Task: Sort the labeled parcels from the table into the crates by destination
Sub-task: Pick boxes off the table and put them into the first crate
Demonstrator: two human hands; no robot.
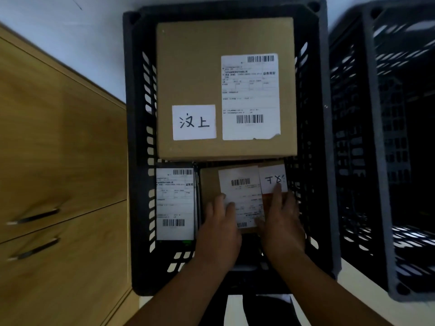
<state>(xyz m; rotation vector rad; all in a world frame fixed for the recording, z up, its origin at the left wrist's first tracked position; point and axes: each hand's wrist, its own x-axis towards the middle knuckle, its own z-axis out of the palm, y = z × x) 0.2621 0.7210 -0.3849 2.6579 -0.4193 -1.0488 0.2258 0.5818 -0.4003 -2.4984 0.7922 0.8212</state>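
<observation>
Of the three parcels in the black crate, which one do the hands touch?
The small cardboard box at the near right: left hand and right hand rest on it. The large box behind and the dark parcel beside it lie untouched.

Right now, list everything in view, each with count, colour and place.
centre crate: 1, black, middle
right crate: 1, black, right edge
large box: 1, brown, far half of centre crate
small box: 1, brown, near right of centre crate
flat parcel: 1, black with white label, near left of centre crate
cabinet: 1, wooden, left
left hand: 1, bare, rests on small box
right hand: 1, bare, rests on small box
</observation>
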